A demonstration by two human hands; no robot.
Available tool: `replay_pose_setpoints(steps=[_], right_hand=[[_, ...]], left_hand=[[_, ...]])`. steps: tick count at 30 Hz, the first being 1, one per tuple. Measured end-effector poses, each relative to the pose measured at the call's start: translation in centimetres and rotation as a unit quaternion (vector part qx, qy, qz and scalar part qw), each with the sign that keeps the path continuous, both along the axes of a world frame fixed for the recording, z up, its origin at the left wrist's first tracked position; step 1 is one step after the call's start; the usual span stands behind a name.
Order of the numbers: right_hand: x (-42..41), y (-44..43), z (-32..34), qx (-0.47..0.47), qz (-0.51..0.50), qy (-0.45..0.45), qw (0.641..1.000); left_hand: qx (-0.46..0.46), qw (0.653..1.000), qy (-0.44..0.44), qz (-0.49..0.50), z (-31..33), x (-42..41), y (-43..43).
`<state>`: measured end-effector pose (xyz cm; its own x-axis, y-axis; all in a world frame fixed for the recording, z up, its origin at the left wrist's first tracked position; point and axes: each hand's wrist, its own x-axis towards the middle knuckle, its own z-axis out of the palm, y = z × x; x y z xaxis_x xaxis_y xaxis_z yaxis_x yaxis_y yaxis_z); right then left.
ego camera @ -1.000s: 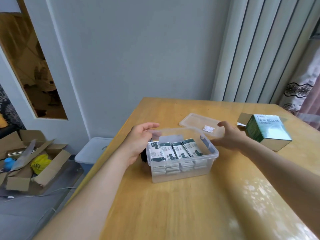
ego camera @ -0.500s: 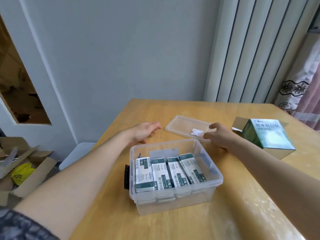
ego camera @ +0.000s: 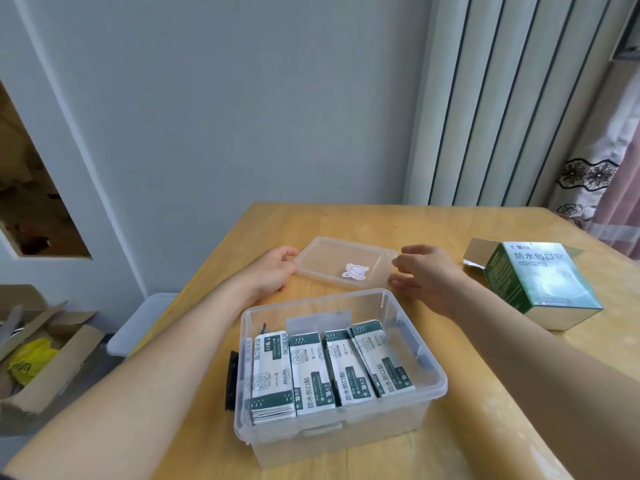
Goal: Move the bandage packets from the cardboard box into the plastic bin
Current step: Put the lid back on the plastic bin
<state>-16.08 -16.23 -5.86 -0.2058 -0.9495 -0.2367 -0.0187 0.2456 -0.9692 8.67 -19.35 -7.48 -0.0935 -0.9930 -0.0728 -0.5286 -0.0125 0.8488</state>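
The left hand [ego camera: 273, 271] curls loosely against the 9 o'clock end of the clear lid [ego camera: 329, 258]; whether it clasps the edge is hard to tell. The right hand [ego camera: 427, 277] sits slack-fingered at the lid's 3 o'clock end, holding nothing. Bandage packets [ego camera: 332, 368] stand in four rows inside the translucent plastic bin [ego camera: 346, 441], at 6 o'clock from the lid. The glossy green cardboard box [ego camera: 540, 282] lies flap-open at 3 o'clock. The wooden table [ego camera: 346, 216] meets a grey wall [ego camera: 242, 116]. A black part [ego camera: 231, 379] on the bin's left side is half hidden.
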Motion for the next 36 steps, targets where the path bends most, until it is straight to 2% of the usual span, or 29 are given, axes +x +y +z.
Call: replay_pose_setpoints(steps=[2, 3, 5, 8, 10, 14, 17, 22, 27, 30, 36], right_hand=[[0.1, -0.2, 0.1, 0.021, -0.002, -0.041, 0.999], [0.2, -0.1, 0.1, 0.025, 0.001, -0.047, 0.999], [0.2, 0.3, 0.1, 0.023, 0.008, -0.053, 0.998], [0.0, 1.0, 0.3, 0.014, 0.006, -0.083, 0.996], [0.1, 1.9, 1.2, 0.009, 0.019, -0.115, 0.993], [0.6, 4.0, 4.1, -0.009, 0.06, -0.167, 0.984], [0.9, 7.2, 6.4, -0.036, 0.078, -0.151, 0.985], [1.1, 11.7, 7.4, -0.087, 0.072, -0.001, 0.994], [1.5, 15.1, 5.6, -0.099, 0.084, 0.16, 0.979], [2.1, 15.4, 4.3, -0.12, 0.075, 0.218, 0.966], [2.1, 15.6, 3.1, -0.149, 0.062, 0.3, 0.94]], left_hand=[[-0.012, 0.998, -0.055, -0.011, 0.1, -0.2, -0.1], [-0.007, 0.999, -0.034, -0.008, 0.1, -0.1, -0.1], [0.029, 0.996, 0.089, 0.015, 0.3, 0.5, 0.1], [0.067, 0.957, 0.277, 0.059, 1.0, 1.4, 1.4], [0.043, 0.942, 0.326, 0.072, 2.0, 1.8, 2.9], [-0.036, 0.96, 0.259, 0.098, 5.2, 1.8, 5.5], [-0.082, 0.96, 0.238, 0.124, 8.0, 2.1, 8.2], [-0.088, 0.965, 0.194, 0.149, 9.3, 2.0, 13.1], [-0.106, 0.983, 0.05, 0.144, 7.3, 0.5, 18.7], [-0.11, 0.979, -0.027, 0.169, 5.5, 0.3, 19.7], [-0.139, 0.968, -0.117, 0.172, 4.5, 0.3, 20.4]])
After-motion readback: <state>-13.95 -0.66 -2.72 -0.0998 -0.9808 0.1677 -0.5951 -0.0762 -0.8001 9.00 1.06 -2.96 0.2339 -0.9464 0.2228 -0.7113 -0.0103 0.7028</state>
